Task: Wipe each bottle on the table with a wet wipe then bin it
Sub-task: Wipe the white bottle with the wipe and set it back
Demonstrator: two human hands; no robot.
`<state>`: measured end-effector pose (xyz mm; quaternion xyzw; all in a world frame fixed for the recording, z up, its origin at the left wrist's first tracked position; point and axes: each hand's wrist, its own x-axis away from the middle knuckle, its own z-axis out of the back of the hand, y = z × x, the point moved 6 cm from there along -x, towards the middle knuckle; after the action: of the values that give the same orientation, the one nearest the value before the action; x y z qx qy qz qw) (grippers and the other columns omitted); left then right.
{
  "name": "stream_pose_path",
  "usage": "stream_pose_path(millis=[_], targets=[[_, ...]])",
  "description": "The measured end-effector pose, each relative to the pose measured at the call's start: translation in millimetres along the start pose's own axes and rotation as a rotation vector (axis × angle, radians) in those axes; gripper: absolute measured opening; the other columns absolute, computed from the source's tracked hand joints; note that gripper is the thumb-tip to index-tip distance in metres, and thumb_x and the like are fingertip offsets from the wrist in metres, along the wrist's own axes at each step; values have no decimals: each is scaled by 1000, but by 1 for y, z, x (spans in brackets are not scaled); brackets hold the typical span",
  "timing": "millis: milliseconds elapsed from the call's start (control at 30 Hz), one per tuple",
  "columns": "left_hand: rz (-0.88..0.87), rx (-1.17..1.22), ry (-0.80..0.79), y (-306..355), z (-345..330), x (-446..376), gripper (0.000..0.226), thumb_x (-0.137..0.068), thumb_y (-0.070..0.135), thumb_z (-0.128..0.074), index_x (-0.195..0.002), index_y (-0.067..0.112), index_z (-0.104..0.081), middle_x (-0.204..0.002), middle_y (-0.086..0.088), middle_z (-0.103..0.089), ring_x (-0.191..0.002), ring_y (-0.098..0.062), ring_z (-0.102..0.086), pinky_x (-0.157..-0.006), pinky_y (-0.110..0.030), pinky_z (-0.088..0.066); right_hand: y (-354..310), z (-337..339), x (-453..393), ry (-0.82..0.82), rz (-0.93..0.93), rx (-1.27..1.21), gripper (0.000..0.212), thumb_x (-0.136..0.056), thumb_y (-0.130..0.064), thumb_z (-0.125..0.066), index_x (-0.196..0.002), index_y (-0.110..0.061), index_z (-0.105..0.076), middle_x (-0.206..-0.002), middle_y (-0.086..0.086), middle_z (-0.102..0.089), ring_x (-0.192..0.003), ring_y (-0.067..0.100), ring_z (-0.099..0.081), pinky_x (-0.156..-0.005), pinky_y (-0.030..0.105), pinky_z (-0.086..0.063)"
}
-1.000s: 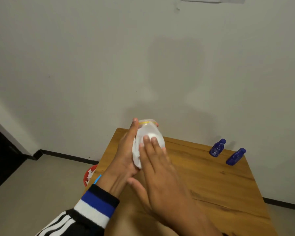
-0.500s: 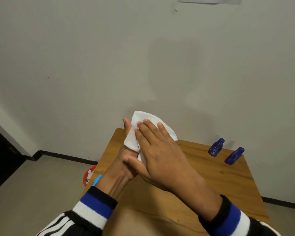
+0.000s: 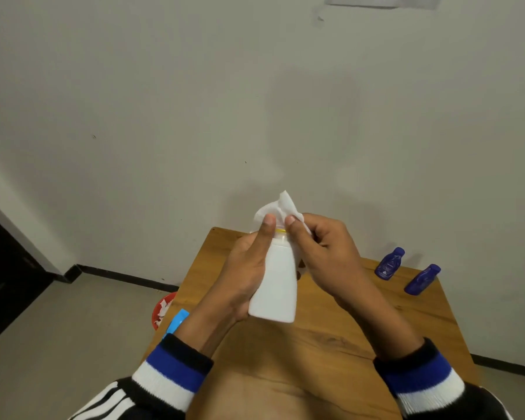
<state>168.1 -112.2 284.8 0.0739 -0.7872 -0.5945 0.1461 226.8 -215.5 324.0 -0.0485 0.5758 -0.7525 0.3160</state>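
The white bottle (image 3: pixel 275 286) is held above the worktop (image 3: pixel 331 344) in the left hand (image 3: pixel 249 274) — its grip wraps the body. The right hand (image 3: pixel 325 250) pinches the wet wipe (image 3: pixel 281 209) over the cap. Two blue bottles (image 3: pixel 390 263) wait near the far right corner — seemingly unwiped; the bin (image 3: pixel 162 309) sits beyond the left edge.

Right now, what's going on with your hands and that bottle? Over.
Left hand grips white bottle. Right hand pinches wipe at its top. Two blue bottles wait on table. Nothing blocking.
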Motion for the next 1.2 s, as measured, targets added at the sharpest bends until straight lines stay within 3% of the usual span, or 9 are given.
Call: stream_pose_path(millis=[167,300,433,567,700,767,867,1000,1200], targets=[[-138,-207,109,7,4,-1,52,-72,62,-64,-86,13,-72,-78,-11,-74,-69,-26,-73,-60,-36,-58,14,-2,9,56,-47,-69,39,-101,-35,-50,-85,-3,-66,-73,8,-68,-65,16,-66,-53,31,-52],[-310,-392,305,15,17,-3,45,-78,58,-64,-79,13,-67,-70,1,-72,-60,-12,-69,-51,-24,-53,27,-9,22,142,-161,-269,32,-103,-30,-48,-97,-11,-72,-88,9,-73,-85,26,-70,-73,41,-59],[-388,-390,383,17,23,-6,43,-81,58,-59,-75,15,-66,-67,4,-70,-58,-6,-66,-49,-19,-49,35,-28,38,132,-364,-506,31,-102,-33,-46,-108,-16,-71,-101,4,-76,-97,21,-72,-86,42,-59],[-234,-223,361,13,34,-14,54,-86,61,-56,-76,9,-64,-66,-4,-68,-60,-17,-67,-51,-28,-50,40,-47,60,63,-542,-705,26,-101,-30,-47,-108,-19,-70,-104,7,-76,-101,22,-71,-96,47,-54],[-56,-98,191,6,24,-15,54,-85,58,-59,-90,4,-68,-73,-14,-70,-64,-24,-67,-58,-31,-53,43,-53,64,79,-681,-1045,29,-94,-24,-55,-117,-8,-64,-113,19,-72,-115,34,-64,-105,56,-45],[-75,-112,153,1,16,-13,57,-81,59,-61,-90,3,-69,-78,-19,-71,-68,-28,-66,-62,-34,-52,41,-49,55,87,-675,-1176,40,-94,-27,-53,-127,-5,-59,-121,21,-68,-120,36,-60,-107,58,-41],[-128,-164,160,-2,10,-12,60,-75,64,-60,-89,7,-69,-89,-22,-72,-74,-32,-69,-65,-39,-53,39,-45,46,66,-676,-1268,38,-98,-31,-49,-127,-8,-61,-123,18,-68,-120,35,-60,-107,55,-42],[-183,-258,196,0,16,-19,56,-76,66,-59,-71,10,-63,-91,-23,-67,-69,-23,-67,-60,-33,-50,47,-51,59,50,-725,-1226,41,-99,-32,-48,-132,-10,-57,-124,18,-67,-110,31,-65,-96,48,-53],[-225,-304,231,-1,30,-28,77,-79,67,-55,-81,-10,-51,-90,-32,-61,-67,-27,-60,-63,-34,-47,53,-59,82,24,-806,-1235,38,-101,-27,-45,-134,-8,-53,-125,23,-65,-121,38,-60,-109,55,-41]])
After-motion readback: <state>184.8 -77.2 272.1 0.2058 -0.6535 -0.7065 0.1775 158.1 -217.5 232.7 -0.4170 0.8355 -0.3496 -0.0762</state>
